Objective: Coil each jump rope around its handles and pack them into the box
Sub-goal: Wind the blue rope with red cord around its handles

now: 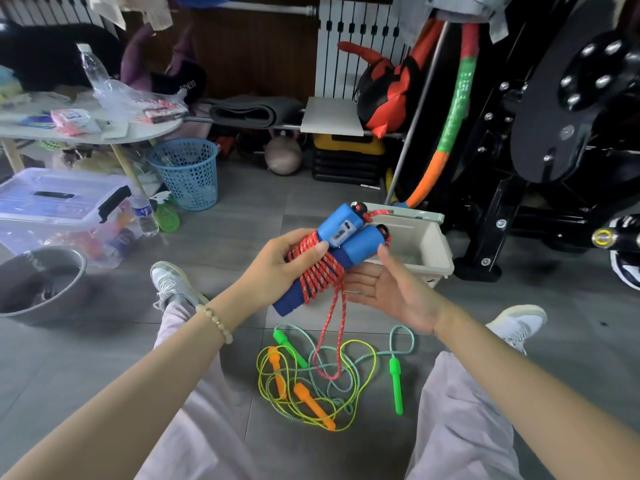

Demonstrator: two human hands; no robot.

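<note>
Our left hand (277, 268) is clamped on the pair of blue jump rope handles (349, 237), with the fingers curled round them and the thumb pressing on the red speckled cord (320, 275) that is wound several times around their dark blue foam part. The two handles lie side by side and are tilted, with the light blue ends pointing up and away from us. Our right hand (391, 292) is open with the palm up, just beside and under the bundle. Its fingers are straight, and one fingertip rests against the light blue end of the nearer handle.

A loose loop of the red cord hangs down from the bundle to above the other ropes; we cannot tell if it touches them. These ropes lie tangled on the grey tiled floor (104, 358) between our legs, toward its near edge: a pale green twisted rope with bright green plastic handles (394, 382) and a thin yellow rope with orange plastic handles (311, 403).

The beige open plastic box (436, 251) stands on the floor just behind our hands, a little to the right. Toward the left edge of the floor we see a clear plastic storage bin with a black latch (52, 202) and a round metal bowl (41, 282).
</note>
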